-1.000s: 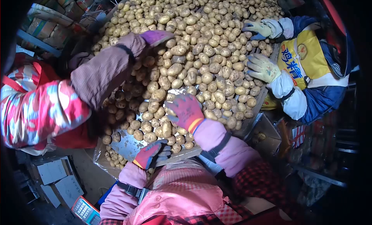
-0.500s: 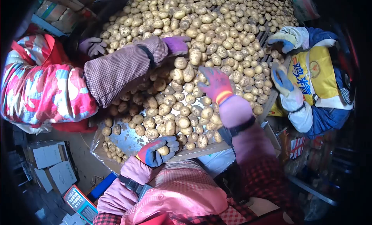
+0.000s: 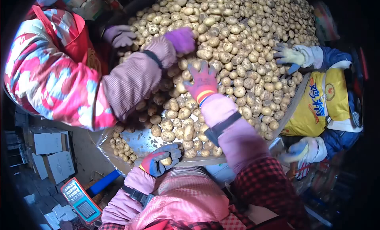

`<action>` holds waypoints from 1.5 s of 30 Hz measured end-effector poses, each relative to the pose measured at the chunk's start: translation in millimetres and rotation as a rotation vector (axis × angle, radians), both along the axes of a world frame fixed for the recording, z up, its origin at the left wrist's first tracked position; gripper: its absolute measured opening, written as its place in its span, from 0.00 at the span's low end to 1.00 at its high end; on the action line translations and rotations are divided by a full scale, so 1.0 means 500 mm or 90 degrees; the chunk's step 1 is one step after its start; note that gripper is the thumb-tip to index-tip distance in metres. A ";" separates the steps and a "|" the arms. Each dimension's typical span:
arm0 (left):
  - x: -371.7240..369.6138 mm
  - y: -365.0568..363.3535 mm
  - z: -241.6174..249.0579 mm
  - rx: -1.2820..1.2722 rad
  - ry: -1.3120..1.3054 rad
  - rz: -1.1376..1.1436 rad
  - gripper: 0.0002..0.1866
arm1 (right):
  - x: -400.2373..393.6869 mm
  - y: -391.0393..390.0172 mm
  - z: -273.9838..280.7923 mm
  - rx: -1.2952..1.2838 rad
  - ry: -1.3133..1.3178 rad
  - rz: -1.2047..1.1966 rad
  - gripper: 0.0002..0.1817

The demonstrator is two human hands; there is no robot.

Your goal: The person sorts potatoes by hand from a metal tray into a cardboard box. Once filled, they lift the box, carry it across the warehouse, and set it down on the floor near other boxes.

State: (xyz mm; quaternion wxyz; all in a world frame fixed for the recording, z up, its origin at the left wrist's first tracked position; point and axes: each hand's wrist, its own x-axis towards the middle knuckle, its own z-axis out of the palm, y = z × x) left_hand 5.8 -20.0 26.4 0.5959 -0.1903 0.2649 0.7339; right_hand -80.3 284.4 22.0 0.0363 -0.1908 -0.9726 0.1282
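Observation:
My left hand point(image 3: 158, 163), in a grey-blue and red work glove, is curled around a potato point(image 3: 166, 161) at the near edge of the table. My right hand point(image 3: 202, 82), in a red and grey glove, reaches forward with its fingers spread over the potatoes. Its fingertips are at the heap, and I see nothing gripped in it. Between my hands, loose potatoes point(image 3: 189, 131) lie on a shiny metal surface point(image 3: 136, 139), with the large potato heap point(image 3: 245, 51) beyond.
On the left, a co-worker's purple-gloved hands point(image 3: 181, 40) work in the heap, one arm near mine. A second co-worker on the right wears a yellow apron point(image 3: 316, 103). Small potatoes point(image 3: 122, 148) sit at the left corner. A red-framed device point(image 3: 81, 200) and cartons point(image 3: 59, 162) are lower left.
My right hand has moved left over the potatoes. My left hand still holds its potato. The right co-worker's nearer hand has drawn away from the heap toward the lower right. The view has shifted.

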 end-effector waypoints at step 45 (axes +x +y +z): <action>-0.010 0.041 0.131 -0.210 1.245 -0.115 0.40 | 0.344 -0.297 0.068 -1.358 0.335 -0.177 0.46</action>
